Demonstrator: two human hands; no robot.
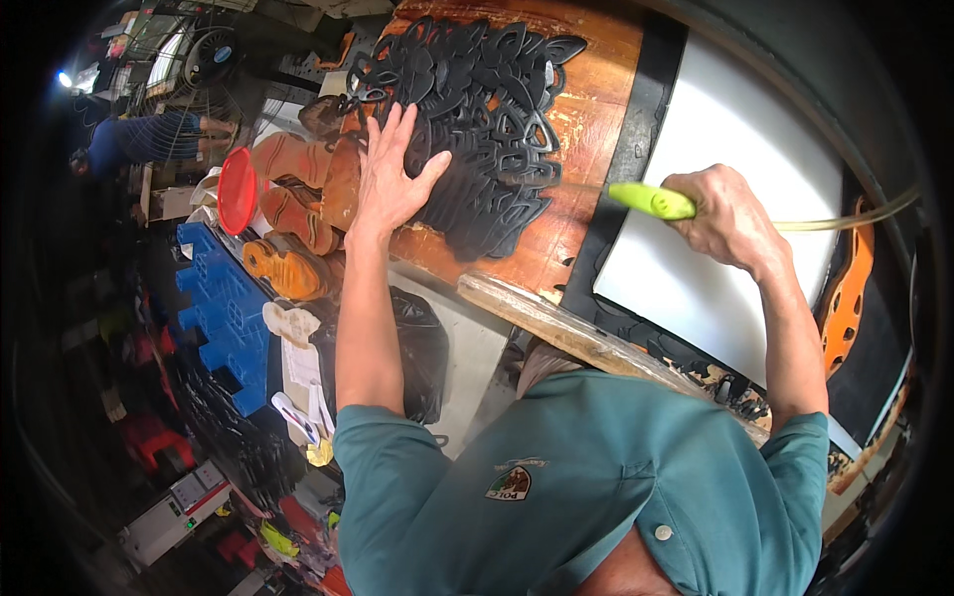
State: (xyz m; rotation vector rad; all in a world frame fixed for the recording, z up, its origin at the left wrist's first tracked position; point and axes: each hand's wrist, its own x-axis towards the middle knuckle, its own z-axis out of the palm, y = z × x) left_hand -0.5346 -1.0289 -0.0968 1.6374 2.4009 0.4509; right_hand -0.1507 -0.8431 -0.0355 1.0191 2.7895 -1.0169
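My left hand (pixel 391 179), fingers spread, is at the left edge of a heap of black flat cut-out pieces (pixel 472 129); whether it presses on them I cannot tell. Many of these pieces have openings in them, and they overlap in a thick pile on a worn orange-brown wooden table (pixel 586 109). Closed around a lime-green air blow gun (pixel 651 201) is my right hand (pixel 720 214). The blow gun points left toward the heap, and a pale hose (pixel 855 221) runs off to the right behind that hand. Below it lies a large white board (pixel 715 129).
Brown sole-shaped pieces (pixel 298 189) and a red round lid (pixel 237 191) are left of the heap. A blue plastic piece with notched edges (pixel 224 308) stands nearer. A caged fan (pixel 209 60) is at far left. An orange slotted strip (pixel 847 298) lies right of the board.
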